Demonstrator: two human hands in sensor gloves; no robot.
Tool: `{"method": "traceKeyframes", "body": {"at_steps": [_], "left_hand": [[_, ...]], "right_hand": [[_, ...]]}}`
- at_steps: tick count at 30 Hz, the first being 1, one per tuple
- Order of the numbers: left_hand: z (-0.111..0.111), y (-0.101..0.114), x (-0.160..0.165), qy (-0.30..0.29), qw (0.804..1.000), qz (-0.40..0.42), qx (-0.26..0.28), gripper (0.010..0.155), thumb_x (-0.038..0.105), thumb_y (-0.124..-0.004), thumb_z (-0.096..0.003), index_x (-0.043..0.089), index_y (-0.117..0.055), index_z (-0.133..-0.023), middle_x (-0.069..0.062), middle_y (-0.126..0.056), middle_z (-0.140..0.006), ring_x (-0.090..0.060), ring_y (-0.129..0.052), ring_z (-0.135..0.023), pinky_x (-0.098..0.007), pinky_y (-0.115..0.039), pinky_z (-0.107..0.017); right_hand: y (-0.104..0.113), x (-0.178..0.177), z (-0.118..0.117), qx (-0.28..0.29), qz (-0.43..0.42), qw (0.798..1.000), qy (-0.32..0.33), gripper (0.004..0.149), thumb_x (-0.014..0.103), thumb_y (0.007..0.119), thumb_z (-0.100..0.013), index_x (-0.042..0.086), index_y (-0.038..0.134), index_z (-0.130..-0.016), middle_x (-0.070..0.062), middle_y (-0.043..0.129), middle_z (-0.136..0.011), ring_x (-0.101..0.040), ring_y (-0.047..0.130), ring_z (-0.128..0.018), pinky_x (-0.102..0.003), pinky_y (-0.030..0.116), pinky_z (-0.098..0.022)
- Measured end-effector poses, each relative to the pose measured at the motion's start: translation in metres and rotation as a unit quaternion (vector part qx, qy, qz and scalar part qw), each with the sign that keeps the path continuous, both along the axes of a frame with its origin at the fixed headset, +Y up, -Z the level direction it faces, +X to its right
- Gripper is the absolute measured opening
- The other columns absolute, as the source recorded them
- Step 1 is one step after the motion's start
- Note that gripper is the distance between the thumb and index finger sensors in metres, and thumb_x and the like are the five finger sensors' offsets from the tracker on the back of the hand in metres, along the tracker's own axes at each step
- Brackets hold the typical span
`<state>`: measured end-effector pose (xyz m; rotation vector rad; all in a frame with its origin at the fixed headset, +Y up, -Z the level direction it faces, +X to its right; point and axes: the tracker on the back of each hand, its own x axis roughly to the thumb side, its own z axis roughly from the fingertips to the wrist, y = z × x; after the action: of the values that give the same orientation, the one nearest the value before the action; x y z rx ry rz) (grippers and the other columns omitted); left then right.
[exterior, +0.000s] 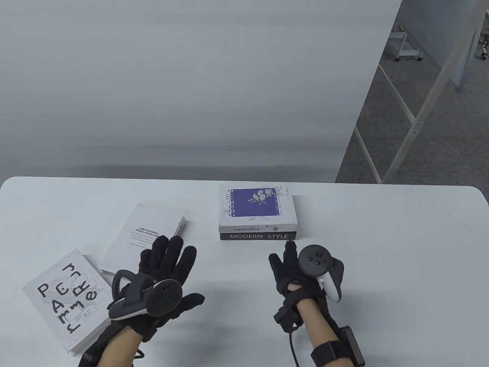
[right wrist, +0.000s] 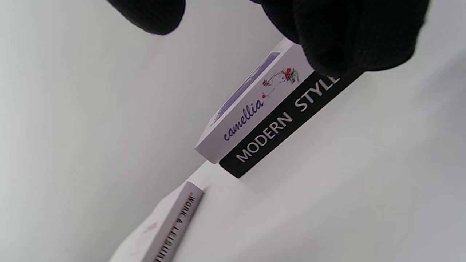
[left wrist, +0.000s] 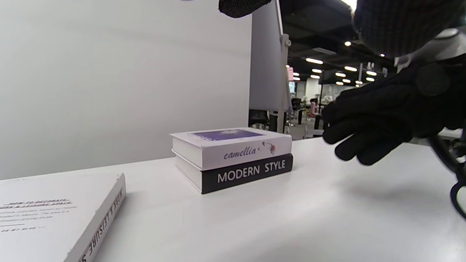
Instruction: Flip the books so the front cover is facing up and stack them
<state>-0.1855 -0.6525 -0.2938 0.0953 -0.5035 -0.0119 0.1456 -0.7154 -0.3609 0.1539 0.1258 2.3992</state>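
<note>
1. A white table (exterior: 382, 248) fills the lower half of the table view, with a pale grey wall behind it.
2. Near the middle of the table sits a stack of two books. The top one is the white "camellia" book (exterior: 256, 206), front cover up, showing a purple panel with white flowers.
3. Directly under it lies the black "MODERN STYLE" book (exterior: 258, 236); only its spine, facing the person, can be seen.
4. To the left of the stack lies a white book (exterior: 143, 235) with small lines of black text on its upper face. The wrist views show "WORK & LEISURE" on its spine.
5. Its near corner rests on a second white book (exterior: 63, 296) at the table's front left, whose cover carries large scattered black letters.
6. The left hand (exterior: 164, 283), in a black glove with a tracker on its back, is over the table just right of these two books. Its fingers are spread apart and hold nothing; the fingertips are near the lettered-spine book's right edge, and whether they touch it cannot be told.
7. The right hand (exterior: 301, 271), also gloved with a tracker, is just in front of the stack. Its fingers are loosely extended toward the black spine, gripping nothing and apart from it.
</note>
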Motion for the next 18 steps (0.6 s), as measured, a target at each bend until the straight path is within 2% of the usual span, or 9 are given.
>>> {"method": "traceKeyframes", "body": {"at_steps": [2,6,14,18], "left_hand": [[-0.002,-0.006,0.004,-0.001,1.000,-0.007,-0.006,0.100,0.074,-0.064,-0.0430,0.010,-0.031,-0.113,-0.030,-0.013,-0.109,-0.068,-0.030,-0.096,-0.078,-0.043,-0.063],[-0.007,-0.017,0.008,-0.003,1.000,-0.018,-0.021,0.101,0.074,-0.064,-0.0430,0.009,-0.030,-0.113,-0.030,-0.015,-0.109,-0.068,-0.028,-0.095,-0.077,-0.041,-0.063],[-0.019,-0.043,0.001,0.024,0.997,-0.045,-0.052,0.102,0.074,-0.063,-0.0433,0.008,-0.029,-0.112,-0.030,-0.016,-0.110,-0.065,-0.022,-0.096,-0.077,-0.038,-0.064],[-0.023,-0.063,0.006,0.026,0.996,-0.054,-0.070,0.107,0.076,-0.061,-0.0439,0.008,-0.009,-0.109,-0.031,-0.002,-0.106,-0.066,-0.012,-0.093,-0.082,-0.031,-0.059]], "right_hand": [[0.005,0.007,0.012,0.023,0.053,0.998,-0.007,0.078,0.047,0.062,-0.056,-0.005,0.031,-0.105,-0.044,0.049,-0.098,-0.065,0.071,-0.077,-0.069,0.068,-0.048],[0.011,0.020,0.037,0.068,0.155,0.985,0.010,0.080,0.050,0.065,-0.055,-0.003,0.032,-0.106,-0.043,0.049,-0.100,-0.065,0.068,-0.080,-0.071,0.066,-0.050],[0.013,0.038,0.070,0.125,0.249,0.960,0.033,0.086,0.057,0.069,-0.053,0.001,0.035,-0.108,-0.041,0.045,-0.105,-0.069,0.058,-0.085,-0.078,0.056,-0.052],[0.006,0.045,0.072,0.119,0.282,0.952,0.025,0.087,0.059,0.070,-0.053,0.002,0.036,-0.110,-0.041,0.042,-0.107,-0.071,0.051,-0.088,-0.083,0.050,-0.051]]}}
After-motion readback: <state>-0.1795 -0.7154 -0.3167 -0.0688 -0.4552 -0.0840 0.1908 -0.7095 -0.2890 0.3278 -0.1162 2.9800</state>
